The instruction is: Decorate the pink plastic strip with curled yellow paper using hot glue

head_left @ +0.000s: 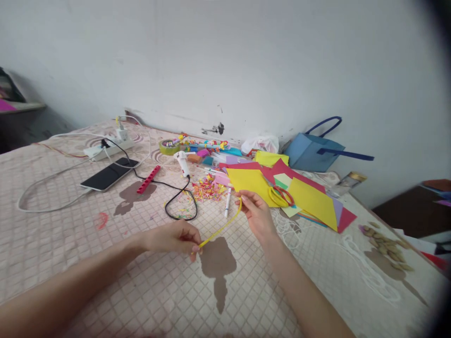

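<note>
Between my hands runs a thin yellow paper strip (222, 228), bowed a little and held above the patterned tablecloth (169, 291). My left hand (176, 238) pinches its lower end between thumb and fingers. The upper end is pinched in my right hand (254, 211), close to the coloured paper. Just beyond the right fingers lie scissors (289, 196) with red and yellow handles, on yellow paper sheets (250, 183). A white marker (228, 202) rests left of that hand, beside a heap of small paper scraps (207, 188).
A white glue gun (182, 163) trails a black cord. Left of it are a red perforated strip (148, 179), a tablet (110, 173) and a power strip (109, 149). A blue bag (310, 151) stands by the wall. White string (369, 272) and nutshell-like pieces (385, 244) lie right.
</note>
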{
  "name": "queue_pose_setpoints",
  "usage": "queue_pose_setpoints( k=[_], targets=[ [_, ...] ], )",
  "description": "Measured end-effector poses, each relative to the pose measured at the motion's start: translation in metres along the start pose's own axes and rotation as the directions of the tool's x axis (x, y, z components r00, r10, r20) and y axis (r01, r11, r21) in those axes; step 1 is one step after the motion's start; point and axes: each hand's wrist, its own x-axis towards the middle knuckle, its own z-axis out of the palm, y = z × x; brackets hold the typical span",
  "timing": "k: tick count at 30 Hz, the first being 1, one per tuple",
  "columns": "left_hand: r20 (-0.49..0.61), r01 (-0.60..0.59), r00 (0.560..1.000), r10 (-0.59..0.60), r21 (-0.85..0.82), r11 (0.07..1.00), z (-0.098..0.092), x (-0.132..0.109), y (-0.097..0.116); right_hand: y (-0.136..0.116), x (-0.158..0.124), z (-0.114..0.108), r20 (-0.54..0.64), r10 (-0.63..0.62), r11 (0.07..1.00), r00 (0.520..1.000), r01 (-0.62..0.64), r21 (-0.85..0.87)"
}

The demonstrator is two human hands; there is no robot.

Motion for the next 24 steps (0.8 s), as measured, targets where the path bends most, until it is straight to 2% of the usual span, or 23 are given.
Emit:
queue_pose_setpoints(
  k=[1,2,4,5,6,11,15,18,20,21,24],
  targets=[
    [-0.059,-0.003,0.998,0.004,0.008,1.0,-0.002,0.001,0.0,0.001,-0.002,0.002,0.013,0.009,1.0,1.0,-0.01,0.004],
    [-0.162,-0.013,0.987,0.015,0.015,1.0,-0.004,0.004,0.001,0.002,-0.003,0.005,0.024,0.016,1.0,1.0,-0.016,0.005],
    [-0.396,-0.029,0.918,0.033,0.017,0.999,-0.005,0.012,0.003,0.005,-0.007,0.012,0.045,0.017,1.0,0.999,-0.017,-0.004],
    [-0.48,-0.04,0.876,0.039,0.009,0.999,-0.004,0.017,0.005,0.007,-0.008,0.015,0.055,0.004,1.0,0.998,-0.003,-0.017],
    [-0.516,-0.047,0.856,0.042,0.002,0.999,-0.002,0.022,0.008,0.008,-0.01,0.018,0.066,-0.018,0.999,0.998,0.02,-0.036],
    [-0.515,-0.059,0.857,-0.007,-0.112,0.992,0.014,0.045,0.021,0.015,-0.018,0.031,0.141,-0.15,0.967,0.979,0.175,-0.184],
    [-0.48,-0.051,0.867,-0.134,-0.352,0.934,0.018,0.053,0.018,0.013,-0.019,0.031,0.238,-0.153,0.927,0.959,0.223,-0.301],
    [-0.474,-0.077,0.865,-0.164,-0.448,0.891,0.012,0.053,0.011,0.012,-0.012,0.023,0.282,-0.123,0.899,0.952,0.227,-0.374],
    [-0.496,-0.1,0.851,-0.172,-0.475,0.874,0.006,0.051,0.007,0.012,-0.003,0.014,0.224,-0.144,0.824,0.964,0.242,-0.512],
    [-0.507,-0.108,0.843,-0.18,-0.487,0.866,0.003,0.05,0.005,0.013,0.002,0.009,0.178,-0.178,0.743,0.968,0.251,-0.62],
    [-0.54,-0.124,0.814,-0.214,-0.521,0.845,-0.005,0.045,0.002,0.021,0.014,0.003,0.162,-0.215,0.399,0.963,0.237,-0.886]
  ],
)
